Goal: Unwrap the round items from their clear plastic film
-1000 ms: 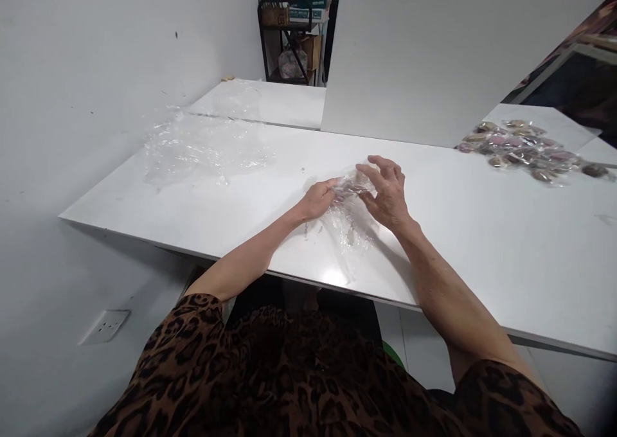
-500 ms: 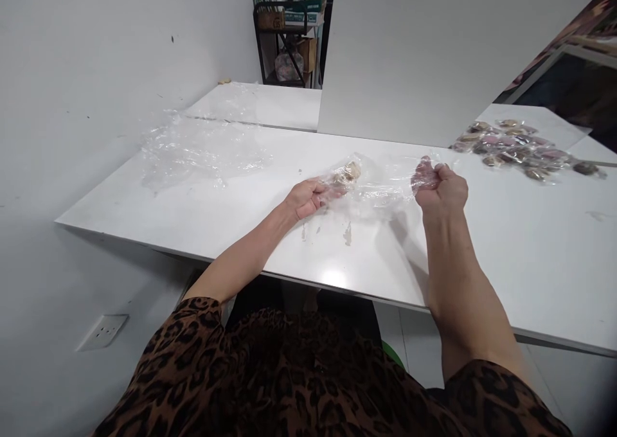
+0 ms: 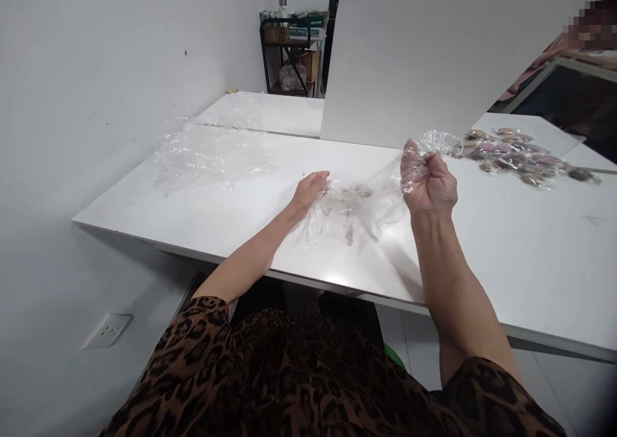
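Note:
My right hand (image 3: 430, 183) is closed on a clear plastic bag (image 3: 385, 196), whose upper end bunches over the fingers and sticks out past them. The bag stretches down leftward to the tabletop. Inside or under its film shows a small brownish item (image 3: 360, 191), blurred, its kind unclear. My left hand (image 3: 311, 191) is at the bag's left edge with fingers stretched out, the palm side turned toward the film. Part of its fingers is hidden, and whether it touches the film is hard to tell.
Loose clear plastic film (image 3: 207, 157) lies at the left of the white table (image 3: 525, 250). Several small wrapped items (image 3: 515, 154), brown and pinkish, are heaped at the right. A white panel (image 3: 409, 58) stands at the back. A black shelf cart (image 3: 289, 51) is beyond.
My left hand has loosened from the brownish item, which now sits lower and apart from the fingers. My right hand has moved slightly left and up, drawing the bag's end with it.

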`<state>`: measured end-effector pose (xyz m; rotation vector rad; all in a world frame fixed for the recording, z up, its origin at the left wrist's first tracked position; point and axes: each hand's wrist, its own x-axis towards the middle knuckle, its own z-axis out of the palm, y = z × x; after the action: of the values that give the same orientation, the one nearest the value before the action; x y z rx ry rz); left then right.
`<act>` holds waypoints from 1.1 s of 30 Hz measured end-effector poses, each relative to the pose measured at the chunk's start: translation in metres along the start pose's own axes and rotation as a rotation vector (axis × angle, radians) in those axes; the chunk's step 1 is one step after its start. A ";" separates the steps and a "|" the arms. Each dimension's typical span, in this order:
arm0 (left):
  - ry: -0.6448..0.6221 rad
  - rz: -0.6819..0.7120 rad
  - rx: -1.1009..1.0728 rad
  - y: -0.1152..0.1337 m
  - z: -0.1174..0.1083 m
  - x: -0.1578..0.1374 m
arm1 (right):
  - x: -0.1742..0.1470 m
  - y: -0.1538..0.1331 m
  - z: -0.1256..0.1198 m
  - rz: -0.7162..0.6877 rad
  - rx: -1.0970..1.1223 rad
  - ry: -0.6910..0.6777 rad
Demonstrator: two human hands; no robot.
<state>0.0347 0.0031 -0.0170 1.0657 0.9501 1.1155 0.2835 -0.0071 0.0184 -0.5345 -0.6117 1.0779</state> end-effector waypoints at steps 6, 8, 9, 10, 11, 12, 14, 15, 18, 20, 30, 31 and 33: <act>-0.265 0.201 0.174 0.020 0.001 -0.029 | -0.016 0.007 0.035 -0.060 -0.198 -0.132; -0.275 0.236 0.286 0.018 0.013 -0.034 | -0.024 0.010 0.049 -0.011 -0.273 -0.176; -0.261 0.248 0.330 0.016 0.020 -0.033 | -0.028 0.011 0.057 0.008 -0.311 -0.198; -0.244 0.248 0.367 0.014 0.028 -0.031 | -0.031 0.011 0.063 0.022 -0.348 -0.220; -0.221 0.237 0.392 0.013 0.035 -0.028 | -0.033 0.010 0.068 0.030 -0.380 -0.243; -0.193 0.219 0.406 0.014 0.041 -0.023 | -0.035 0.009 0.071 0.030 -0.408 -0.264; -0.116 0.168 0.377 0.019 0.046 -0.014 | -0.035 0.004 0.069 0.012 -0.449 -0.281; -0.072 0.125 0.334 0.023 0.045 -0.011 | -0.035 0.002 0.065 0.001 -0.465 -0.272; 0.015 -0.049 0.158 0.040 0.033 -0.008 | -0.039 0.001 0.046 -0.009 -0.529 -0.203; -0.005 -0.151 0.078 0.048 0.024 -0.011 | -0.048 0.009 0.033 0.014 -0.599 -0.171; -0.120 -0.158 -0.026 0.048 -0.008 -0.027 | -0.053 0.048 -0.015 0.193 -0.788 0.129; -0.117 -0.146 -0.050 0.048 -0.013 -0.027 | -0.050 0.044 -0.020 0.201 -0.760 0.227; -0.128 -0.129 -0.095 0.048 -0.026 -0.027 | -0.047 0.036 -0.029 0.183 -0.716 0.365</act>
<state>-0.0058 -0.0135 0.0256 0.9732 0.8444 0.9660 0.2642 -0.0395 -0.0362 -1.3986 -0.6225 0.8784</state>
